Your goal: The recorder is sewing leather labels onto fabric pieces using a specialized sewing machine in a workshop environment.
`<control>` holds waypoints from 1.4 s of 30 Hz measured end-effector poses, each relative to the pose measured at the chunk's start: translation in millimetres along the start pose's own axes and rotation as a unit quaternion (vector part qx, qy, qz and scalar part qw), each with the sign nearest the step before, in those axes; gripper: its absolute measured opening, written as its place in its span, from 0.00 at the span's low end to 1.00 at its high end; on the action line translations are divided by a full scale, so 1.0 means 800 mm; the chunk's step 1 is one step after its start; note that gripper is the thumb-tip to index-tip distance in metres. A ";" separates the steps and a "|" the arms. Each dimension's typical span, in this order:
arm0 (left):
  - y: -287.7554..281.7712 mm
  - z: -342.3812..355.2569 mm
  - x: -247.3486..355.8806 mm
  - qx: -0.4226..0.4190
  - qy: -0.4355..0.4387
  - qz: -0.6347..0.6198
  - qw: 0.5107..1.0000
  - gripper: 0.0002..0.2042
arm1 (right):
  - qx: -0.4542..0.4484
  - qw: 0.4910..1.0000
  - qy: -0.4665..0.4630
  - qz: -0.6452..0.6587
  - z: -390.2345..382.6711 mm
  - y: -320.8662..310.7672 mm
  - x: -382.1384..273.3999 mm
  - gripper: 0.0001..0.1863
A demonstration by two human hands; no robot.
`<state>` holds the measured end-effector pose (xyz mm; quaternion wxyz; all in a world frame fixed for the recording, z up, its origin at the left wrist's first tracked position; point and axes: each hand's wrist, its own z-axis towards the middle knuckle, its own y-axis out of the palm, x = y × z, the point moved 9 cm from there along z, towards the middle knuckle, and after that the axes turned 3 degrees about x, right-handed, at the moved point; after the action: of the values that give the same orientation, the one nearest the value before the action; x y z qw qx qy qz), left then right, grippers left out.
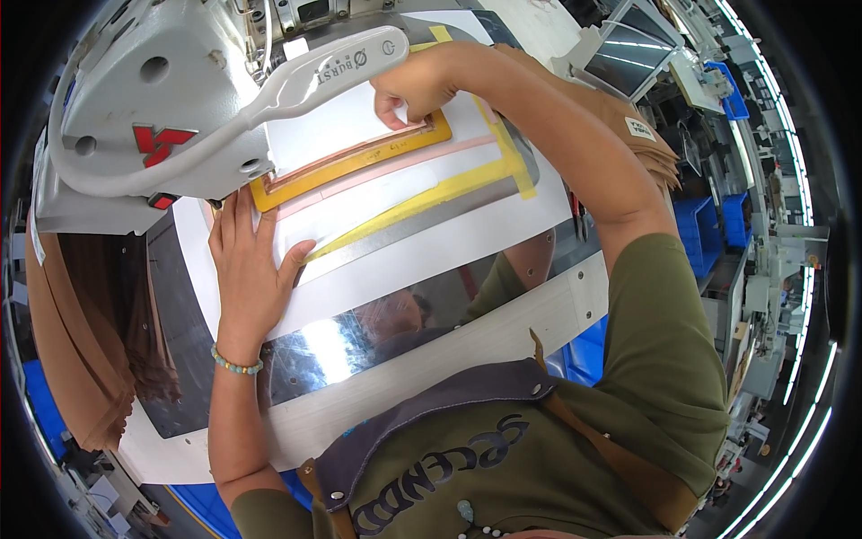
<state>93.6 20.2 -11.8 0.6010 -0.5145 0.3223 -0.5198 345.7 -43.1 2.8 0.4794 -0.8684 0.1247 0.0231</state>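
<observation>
My left hand [247, 256] lies flat with fingers spread on a white sheet [350, 296]. Its fingertips touch the left end of a yellow template frame [359, 172]. Behind the sewing machine's lamp, my right hand [420, 85] is bent down at the frame's far right edge. Its fingers are drawn together near a small white piece [401, 113], and I cannot make out what they grip. A thin brownish strip [350, 146] runs along the frame's inner side. Yellow tape [377, 220] edges the white sheet, and a pale pink strip [395, 168] crosses it.
A white sewing machine head [171, 108] with a grey-white lamp [332, 72] fills the upper left. Brown fabric [81, 332] hangs at the left, and more brown fabric [642, 135] lies behind my right arm. A shiny metal plate [359, 350] borders the near side. Blue bins [700, 235] stand right.
</observation>
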 end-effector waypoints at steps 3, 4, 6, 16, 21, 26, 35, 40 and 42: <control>0.003 -0.002 -0.002 -0.005 -0.003 0.004 1.000 0.38 | -0.039 0.999 0.023 0.004 0.001 0.021 -0.001 0.10; 0.007 -0.003 -0.004 -0.022 -0.012 0.001 1.000 0.38 | 0.052 0.993 0.081 -0.061 -0.001 0.010 0.006 0.10; 0.006 -0.002 -0.004 -0.013 -0.010 0.009 1.000 0.38 | 0.144 0.972 0.137 -0.129 -0.012 -0.012 0.013 0.12; 0.008 0.000 -0.007 -0.016 -0.029 0.003 0.999 0.37 | 0.059 0.884 -0.112 0.449 0.048 0.005 -0.086 0.11; 0.004 -0.001 -0.003 -0.014 -0.027 -0.044 0.999 0.40 | 0.141 0.861 -0.144 0.467 0.058 0.012 -0.112 0.16; -0.046 -0.001 -0.021 0.047 -0.022 -0.056 0.997 0.40 | 0.303 0.896 -0.001 0.325 -0.006 0.005 -0.062 0.17; -0.262 -0.055 -0.281 0.309 -0.154 0.321 0.882 0.16 | 0.465 0.768 -0.074 0.435 -0.091 0.044 0.025 0.12; -0.255 -0.063 -0.365 0.209 -0.216 0.362 0.883 0.10 | 0.535 0.766 -0.072 0.348 -0.099 0.037 0.019 0.08; -0.264 -0.064 -0.397 0.233 -0.242 0.303 0.892 0.09 | 0.549 0.762 -0.084 0.333 -0.103 0.035 0.009 0.09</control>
<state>-95.7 324.6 129.4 0.8912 -0.3469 0.1769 -0.2326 339.2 -127.4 22.7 0.8447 -0.3553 0.3566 0.1818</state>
